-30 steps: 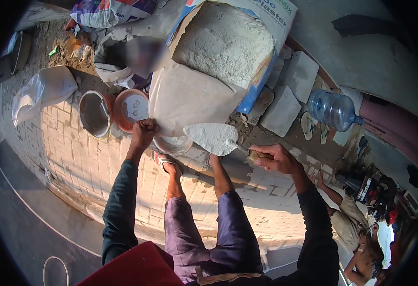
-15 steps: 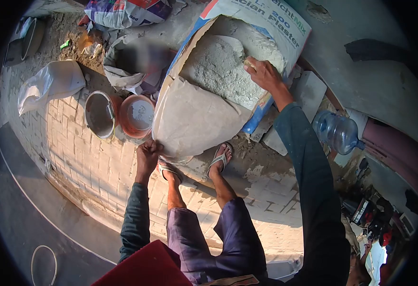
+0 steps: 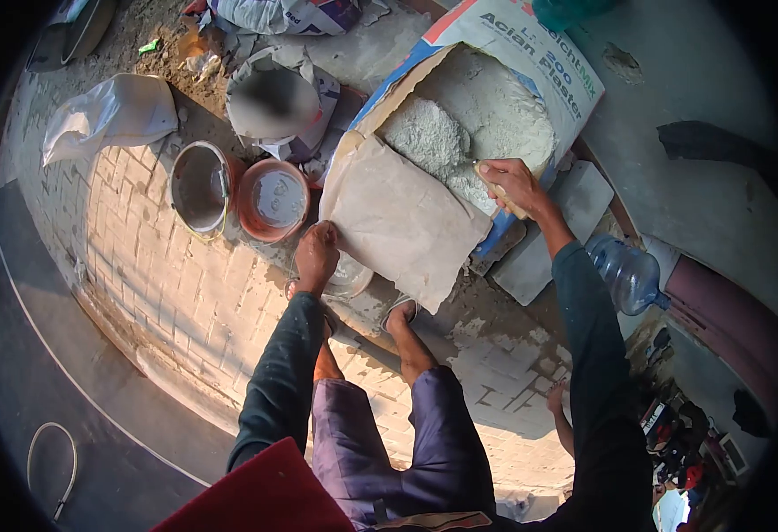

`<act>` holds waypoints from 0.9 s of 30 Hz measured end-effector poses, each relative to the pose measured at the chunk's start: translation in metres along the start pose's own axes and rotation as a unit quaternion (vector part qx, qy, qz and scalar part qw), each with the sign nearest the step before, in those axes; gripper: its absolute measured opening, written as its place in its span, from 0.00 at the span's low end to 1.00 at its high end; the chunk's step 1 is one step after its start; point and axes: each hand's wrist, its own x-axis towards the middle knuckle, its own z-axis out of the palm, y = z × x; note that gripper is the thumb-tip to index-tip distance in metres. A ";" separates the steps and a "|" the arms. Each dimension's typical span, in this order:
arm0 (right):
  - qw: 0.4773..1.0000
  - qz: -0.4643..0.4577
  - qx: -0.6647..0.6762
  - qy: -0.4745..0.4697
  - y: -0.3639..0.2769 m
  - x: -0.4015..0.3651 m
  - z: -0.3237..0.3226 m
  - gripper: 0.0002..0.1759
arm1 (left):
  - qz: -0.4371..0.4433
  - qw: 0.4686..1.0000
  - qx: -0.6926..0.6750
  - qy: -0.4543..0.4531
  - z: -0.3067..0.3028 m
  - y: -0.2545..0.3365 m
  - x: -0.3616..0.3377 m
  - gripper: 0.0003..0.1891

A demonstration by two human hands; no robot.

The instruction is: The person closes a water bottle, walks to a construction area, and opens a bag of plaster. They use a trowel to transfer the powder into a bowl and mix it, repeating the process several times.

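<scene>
A large paper bag of plaster [image 3: 531, 53] lies torn open, full of pale plaster powder [image 3: 513, 115]. My right hand [image 3: 517, 188] is closed round the light wooden handle of a trowel [image 3: 501, 193] at the bag's right side. Plaster hides the trowel's blade, and a mound of powder rises just left of the hand. With closed fingers, my left hand [image 3: 316, 255] pinches the lower left corner of the bag's loose paper flap [image 3: 402, 208]. Partly under that flap, beside the left hand, is a clear plastic container [image 3: 351, 277].
Left of the bag stand a grey bucket [image 3: 198, 186] and a reddish bucket [image 3: 273, 199] with whitish residue. An opened sack [image 3: 304, 97] and a white plastic bag [image 3: 114, 111] lie beyond. A water bottle [image 3: 624, 275] lies at right. Another person's leg [image 3: 562, 421] shows lower right.
My left hand has moved right and up with the flap's corner, uncovering the clear container. My right hand has shifted, showing more wooden handle, and the powder is heaped up. The view has shifted.
</scene>
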 end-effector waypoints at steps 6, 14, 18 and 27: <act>0.998 0.005 0.034 0.053 -0.007 -0.043 -0.015 0.27 | 0.010 1.000 0.026 -0.003 0.018 -0.013 0.019 0.03; 0.996 0.003 0.009 0.087 -0.021 -0.122 -0.028 0.28 | 0.111 0.990 -0.082 -0.011 -0.028 -0.016 -0.004 0.17; 0.995 0.002 0.007 0.101 -0.018 -0.166 -0.001 0.29 | 0.038 0.989 -0.104 -0.093 -0.049 -0.004 -0.005 0.23; 0.997 0.021 0.069 0.003 0.011 -0.202 0.109 0.28 | 0.128 0.986 -0.077 -0.067 -0.047 -0.011 -0.015 0.28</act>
